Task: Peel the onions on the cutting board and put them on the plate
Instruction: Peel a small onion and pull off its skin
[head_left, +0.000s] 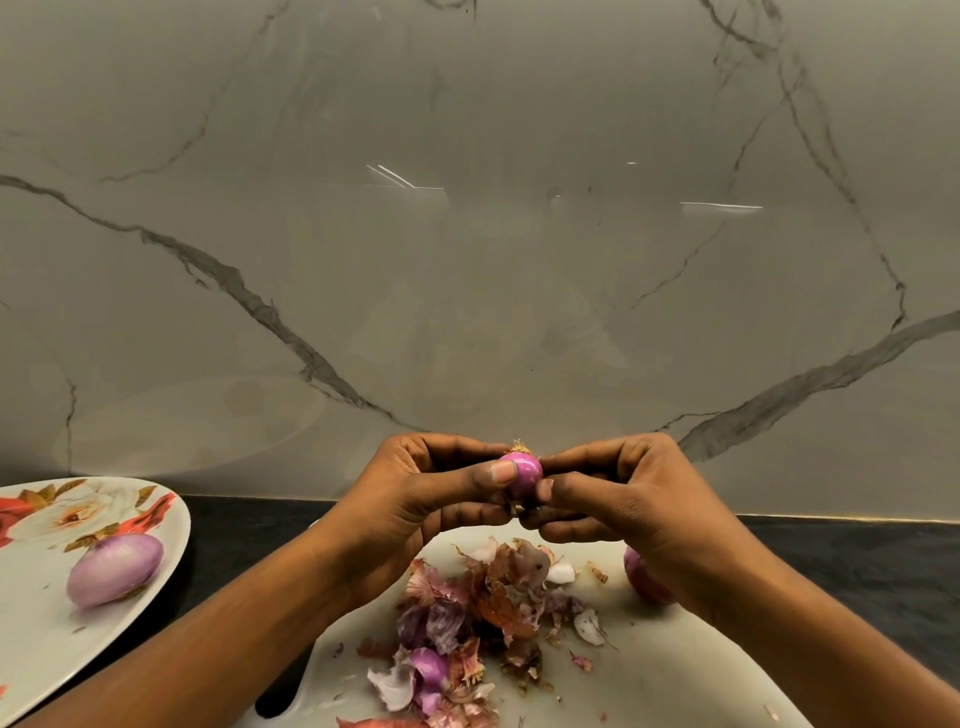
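Note:
A small purple onion (523, 474) with a dry root tuft on top is held above the white cutting board (649, 675). My left hand (415, 499) grips it with the thumb pressed on its front, and my right hand (613, 499) pinches it from the other side. One peeled onion (115, 569) lies on the flowered plate (31, 649) at the left. Another onion (644, 574) rests on the board, partly hidden behind my right wrist.
A heap of purple and brown onion skins (467, 623) covers the middle of the board. The board and plate stand on a dark counter (857, 571) against a grey marble wall (467, 260). The board has a handle slot (280, 691) at its left edge.

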